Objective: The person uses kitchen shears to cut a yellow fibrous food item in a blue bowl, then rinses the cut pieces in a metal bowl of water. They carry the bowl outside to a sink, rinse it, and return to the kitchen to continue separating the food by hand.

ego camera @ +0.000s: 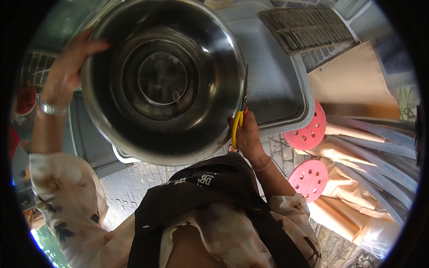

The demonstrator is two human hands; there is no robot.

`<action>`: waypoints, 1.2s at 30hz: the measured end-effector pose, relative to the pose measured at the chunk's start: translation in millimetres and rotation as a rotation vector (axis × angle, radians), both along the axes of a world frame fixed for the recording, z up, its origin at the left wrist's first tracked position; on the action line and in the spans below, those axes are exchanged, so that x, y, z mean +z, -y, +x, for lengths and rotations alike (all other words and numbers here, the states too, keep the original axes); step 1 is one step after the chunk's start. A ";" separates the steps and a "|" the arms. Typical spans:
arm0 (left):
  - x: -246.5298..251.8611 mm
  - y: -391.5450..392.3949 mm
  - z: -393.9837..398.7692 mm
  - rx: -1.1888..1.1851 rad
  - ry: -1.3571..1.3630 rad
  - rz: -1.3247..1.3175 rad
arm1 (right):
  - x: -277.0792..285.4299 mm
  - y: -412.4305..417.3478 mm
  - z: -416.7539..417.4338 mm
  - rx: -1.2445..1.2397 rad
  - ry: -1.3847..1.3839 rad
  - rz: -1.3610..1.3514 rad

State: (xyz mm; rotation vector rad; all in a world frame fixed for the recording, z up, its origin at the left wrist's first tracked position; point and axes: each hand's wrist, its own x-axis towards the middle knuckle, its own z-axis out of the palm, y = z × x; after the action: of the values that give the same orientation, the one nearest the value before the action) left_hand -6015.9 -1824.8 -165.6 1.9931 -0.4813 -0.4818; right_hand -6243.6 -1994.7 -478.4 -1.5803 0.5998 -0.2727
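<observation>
A large, round stainless steel basin point(207, 124) faces me, its inside bare apart from some marks on the bottom. My left hand point(67, 63) grips the upper left part of its rim, slightly blurred. On the opposite side, my right hand point(249, 135) holds the lower right rim together with a pair of scissors point(237, 130). Yellow shows on the scissors' handle, and their dark blades point upward along the basin's edge. The fingers beneath the basin are hidden.
Behind the basin stands a grey sink or tub point(268, 73). To the right are a slatted dark mat point(308, 28), brown paper sheets point(355, 80), two pink perforated discs point(310, 179) and several clear plastic-looking tubes point(375, 160). A grey panel point(100, 137) lies left, above brick paving point(124, 187).
</observation>
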 end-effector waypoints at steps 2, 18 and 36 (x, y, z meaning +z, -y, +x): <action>-7.1 -49.2 -13.0 0.264 0.000 0.031 | 9.1 -4.9 -1.1 0.062 0.016 0.012; 9.2 -417.9 -337.1 1.022 0.099 -0.578 | 24.3 -172.4 -31.7 0.462 0.249 0.408; -68.7 -598.9 -590.2 1.992 0.358 -0.313 | 32.8 -348.3 9.0 1.372 0.229 -0.701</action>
State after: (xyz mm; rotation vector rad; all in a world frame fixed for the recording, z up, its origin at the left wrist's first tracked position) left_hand -6606.0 -1225.9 -234.3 1.3488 1.1611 1.1034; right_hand -6234.6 -1646.4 -445.6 -2.2162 -0.9047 0.4260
